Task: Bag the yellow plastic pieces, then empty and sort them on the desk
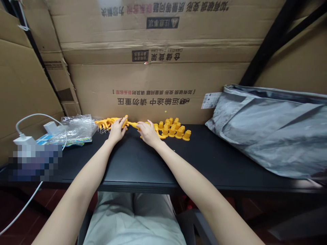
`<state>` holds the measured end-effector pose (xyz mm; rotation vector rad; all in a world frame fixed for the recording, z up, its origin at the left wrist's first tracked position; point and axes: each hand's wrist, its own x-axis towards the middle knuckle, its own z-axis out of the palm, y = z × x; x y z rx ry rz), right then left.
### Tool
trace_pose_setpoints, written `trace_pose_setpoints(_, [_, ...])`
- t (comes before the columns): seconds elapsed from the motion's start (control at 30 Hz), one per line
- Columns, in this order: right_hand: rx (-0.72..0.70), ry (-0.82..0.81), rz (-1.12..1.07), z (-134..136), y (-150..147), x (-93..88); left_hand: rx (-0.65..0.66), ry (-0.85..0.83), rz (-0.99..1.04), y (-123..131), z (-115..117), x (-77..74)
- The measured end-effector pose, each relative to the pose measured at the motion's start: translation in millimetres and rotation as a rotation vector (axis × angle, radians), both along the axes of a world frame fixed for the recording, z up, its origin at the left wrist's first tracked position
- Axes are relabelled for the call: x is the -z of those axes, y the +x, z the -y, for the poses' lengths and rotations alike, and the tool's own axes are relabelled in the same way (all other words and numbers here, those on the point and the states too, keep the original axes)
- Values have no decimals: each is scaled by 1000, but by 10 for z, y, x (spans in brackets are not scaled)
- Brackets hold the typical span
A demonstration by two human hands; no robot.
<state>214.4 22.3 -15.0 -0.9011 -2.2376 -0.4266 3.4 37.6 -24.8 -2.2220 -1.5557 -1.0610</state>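
Yellow-orange plastic parts lie across the back of the black table (138, 160). My left hand (118, 130) has its fingers bent around a yellow part (125, 119) at the centre left. To its right, my right hand (148, 132) rests over more yellow pieces; a thin yellow rod (132, 124) spans the gap between the two hands. What lies under the right palm is hidden. Several yellow pieces with metal spirals (103, 124) sit left of my left hand. Several yellow cup-shaped pieces (186, 135) stand upright right of my right hand.
Clear plastic bags (76, 127) lie at the left, beside a white charger (25, 141) with a cable. A large grey bag (270, 132) takes up the table's right side. Cardboard (158, 78) walls in the back, and the table's front edge is near my lap.
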Motion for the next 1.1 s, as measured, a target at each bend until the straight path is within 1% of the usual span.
trace_pose_setpoints(0.07, [-55, 24, 13, -17, 16, -11, 34, 17, 12, 17, 4, -24])
trace_pose_setpoints(0.13, [-61, 25, 18, -22, 33, -27, 21, 15, 22, 24, 9, -37])
trace_pose_setpoints(0.23, [26, 13, 17, -2, 56, -53, -16, 17, 0, 43, 43, -63])
trace_pose_setpoints(0.37, [171, -12, 62, 47, 65, -87, -13, 18, -67, 137, 120, -119])
trace_pose_setpoints(0.47, [238, -43, 124, 74, 59, -119, 8, 26, -105, 209, 151, -150])
trace_pose_setpoints(0.57, [277, -68, 170, 96, 44, -161, 29, -3, -116, 233, 148, -164])
trace_pose_setpoints(0.63, [286, -64, 178, 112, 30, -188, 40, -35, -102, 232, 142, -170])
trace_pose_setpoints(0.83, [311, 27, 181, 129, 14, -217, 63, -118, -9, 256, 173, -205])
trace_pose_setpoints(1.0, [265, -31, 197, 100, 35, -177, 50, -122, -9, 252, 204, -223])
trace_pose_setpoints(1.1, [271, -56, 218, 91, 34, -161, 44, -120, -40, 244, 199, -216])
